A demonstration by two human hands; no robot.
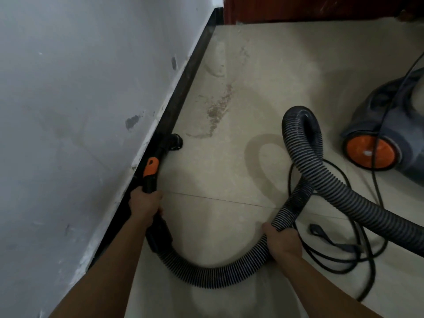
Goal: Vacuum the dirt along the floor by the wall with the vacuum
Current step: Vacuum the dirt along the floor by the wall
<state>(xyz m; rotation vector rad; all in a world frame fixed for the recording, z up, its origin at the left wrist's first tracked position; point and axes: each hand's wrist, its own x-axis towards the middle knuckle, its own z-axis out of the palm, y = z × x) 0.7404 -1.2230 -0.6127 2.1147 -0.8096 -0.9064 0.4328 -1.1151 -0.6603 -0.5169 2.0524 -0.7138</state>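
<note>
Left hand point(144, 206) curls round the wand point(150, 171), right hand point(283, 241) round the hose point(218, 277); the vacuum body point(390, 125) is cut off far right.

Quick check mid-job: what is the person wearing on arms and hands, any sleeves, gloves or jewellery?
Nothing worn shows: the left hand and right hand are ungloved, with no sleeve, watch or band visible behind them up to the frame's edge, and no rings seen.
</note>
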